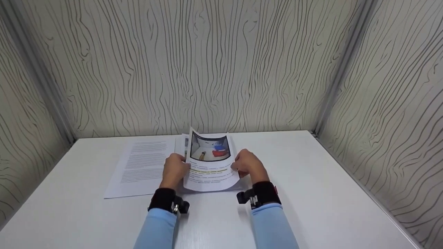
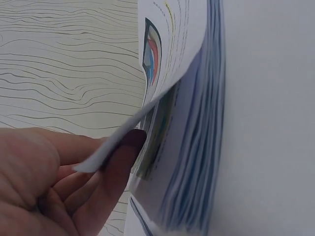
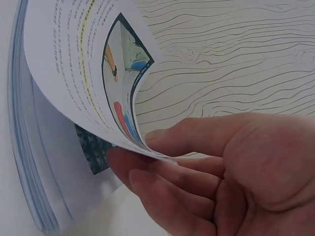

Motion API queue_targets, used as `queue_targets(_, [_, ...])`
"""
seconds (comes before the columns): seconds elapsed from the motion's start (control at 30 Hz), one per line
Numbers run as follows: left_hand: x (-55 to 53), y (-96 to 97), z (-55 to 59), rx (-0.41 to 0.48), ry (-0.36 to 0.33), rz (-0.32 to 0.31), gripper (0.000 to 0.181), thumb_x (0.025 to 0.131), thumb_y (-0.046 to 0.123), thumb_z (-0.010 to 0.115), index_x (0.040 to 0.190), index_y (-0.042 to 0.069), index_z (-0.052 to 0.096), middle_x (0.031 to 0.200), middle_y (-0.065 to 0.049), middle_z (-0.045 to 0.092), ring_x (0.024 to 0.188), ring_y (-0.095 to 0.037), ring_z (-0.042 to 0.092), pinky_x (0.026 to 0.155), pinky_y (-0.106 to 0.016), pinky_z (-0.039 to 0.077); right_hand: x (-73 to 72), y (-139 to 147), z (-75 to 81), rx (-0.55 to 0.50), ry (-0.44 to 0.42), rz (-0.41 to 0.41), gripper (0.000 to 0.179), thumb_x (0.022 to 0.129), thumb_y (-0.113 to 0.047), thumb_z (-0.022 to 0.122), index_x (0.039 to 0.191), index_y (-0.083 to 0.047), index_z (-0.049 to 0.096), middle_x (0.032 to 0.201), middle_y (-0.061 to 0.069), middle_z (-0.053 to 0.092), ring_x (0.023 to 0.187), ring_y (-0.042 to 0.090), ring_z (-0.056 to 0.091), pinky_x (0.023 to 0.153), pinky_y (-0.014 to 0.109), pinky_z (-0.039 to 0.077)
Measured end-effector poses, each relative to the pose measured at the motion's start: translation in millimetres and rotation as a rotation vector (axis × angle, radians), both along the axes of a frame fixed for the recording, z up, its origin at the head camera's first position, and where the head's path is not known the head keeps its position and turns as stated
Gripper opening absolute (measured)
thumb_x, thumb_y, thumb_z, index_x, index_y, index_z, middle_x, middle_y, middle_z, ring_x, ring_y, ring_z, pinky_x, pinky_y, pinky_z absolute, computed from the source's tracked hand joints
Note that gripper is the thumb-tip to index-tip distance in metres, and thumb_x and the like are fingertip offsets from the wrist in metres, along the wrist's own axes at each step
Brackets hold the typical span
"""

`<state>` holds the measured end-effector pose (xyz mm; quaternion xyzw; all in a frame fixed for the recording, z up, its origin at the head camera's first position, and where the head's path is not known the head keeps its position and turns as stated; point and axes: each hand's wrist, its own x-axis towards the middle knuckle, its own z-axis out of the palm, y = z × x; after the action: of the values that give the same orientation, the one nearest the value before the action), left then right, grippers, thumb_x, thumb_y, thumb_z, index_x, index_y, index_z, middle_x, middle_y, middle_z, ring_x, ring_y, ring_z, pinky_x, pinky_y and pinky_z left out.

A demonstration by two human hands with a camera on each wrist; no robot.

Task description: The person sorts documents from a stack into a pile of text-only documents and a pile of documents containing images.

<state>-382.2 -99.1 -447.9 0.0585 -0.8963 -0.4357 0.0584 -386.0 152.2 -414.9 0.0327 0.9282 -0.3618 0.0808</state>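
Observation:
A printed sheet of paper [image 1: 211, 176] with a colour picture at its top and a yellow highlighted line is held by both side edges, bowed between the hands. My left hand [image 1: 174, 170] pinches its left edge, and in the left wrist view the paper runs between thumb and fingers. On the opposite edge my right hand [image 1: 251, 166] pinches the sheet, thumb above and fingers beneath in the right wrist view. Under it lies a thick stack of papers [image 2: 202, 147], whose layered edges show in both wrist views. Part of another picture [image 3: 93, 150] shows on the stack below the lifted sheet.
Left of the stack, text-covered sheets [image 1: 145, 162] lie flat on the white table [image 1: 311, 193]. Panels with a wood-grain line pattern [image 1: 221, 69] stand behind and at both sides. Each wrist wears a black strap [image 1: 266, 193] with a small mount.

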Motion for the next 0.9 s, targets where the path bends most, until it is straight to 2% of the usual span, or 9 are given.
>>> queue_targets(0.13, [0.2,-1.2,-1.4,-0.021,-0.008,-0.013,0.022,0.083,0.003,0.067,0.101,-0.009,0.071,0.093,-0.017,0.070,0.079,-0.026,0.063,0.069,-0.040,0.054,1.1,0.3,-1.4,0.031,0.011,0.030,0.011,0.081,-0.001,0.068,0.090,0.005,0.066,0.079,0.011,0.066,0.061,0.021,0.067,0.056,0.031,0.055])
queue_targets(0.27, [0.7,0.2,-0.1,-0.010,-0.013,-0.003,0.029,0.083,0.004,0.068,0.108,-0.010,0.069,0.102,-0.020,0.070,0.087,-0.028,0.065,0.075,-0.042,0.054,0.7,0.9,-0.1,0.021,0.050,0.035,0.013,0.082,-0.001,0.069,0.093,0.006,0.067,0.080,0.012,0.066,0.064,0.022,0.068,0.058,0.032,0.055])
queue_targets(0.4, [1.4,2.0,6.4,0.016,-0.011,0.019,0.032,0.085,0.006,0.068,0.114,-0.009,0.068,0.107,-0.022,0.069,0.095,-0.030,0.064,0.081,-0.045,0.053,1.1,1.6,6.8,-0.012,0.056,0.021,0.018,0.084,-0.003,0.068,0.100,0.007,0.067,0.084,0.012,0.066,0.067,0.022,0.068,0.059,0.033,0.056])
queue_targets(0.53, [3.9,5.9,18.1,0.040,0.002,0.032,0.032,0.087,0.008,0.068,0.115,-0.008,0.068,0.106,-0.020,0.069,0.096,-0.030,0.065,0.082,-0.044,0.053,3.4,3.8,17.9,-0.031,0.075,0.013,0.027,0.086,-0.005,0.067,0.110,0.007,0.065,0.090,0.014,0.066,0.069,0.022,0.068,0.061,0.035,0.057])
queue_targets(0.73, [12.0,19.0,38.4,0.038,0.110,0.038,0.033,0.089,0.011,0.068,0.118,-0.006,0.068,0.104,-0.018,0.072,0.094,-0.027,0.069,0.078,-0.041,0.055,9.8,16.2,39.4,-0.068,0.144,0.005,0.033,0.089,-0.007,0.065,0.119,0.007,0.064,0.099,0.016,0.067,0.074,0.022,0.068,0.062,0.035,0.057])
queue_targets(0.9, [22.1,40.9,49.6,0.094,0.172,-0.023,0.034,0.092,0.012,0.067,0.122,-0.004,0.067,0.099,-0.014,0.073,0.082,-0.020,0.070,0.065,-0.033,0.056,19.1,40.0,55.6,-0.065,0.204,-0.013,0.034,0.091,-0.010,0.065,0.120,0.006,0.064,0.107,0.019,0.069,0.082,0.022,0.067,0.070,0.037,0.054])
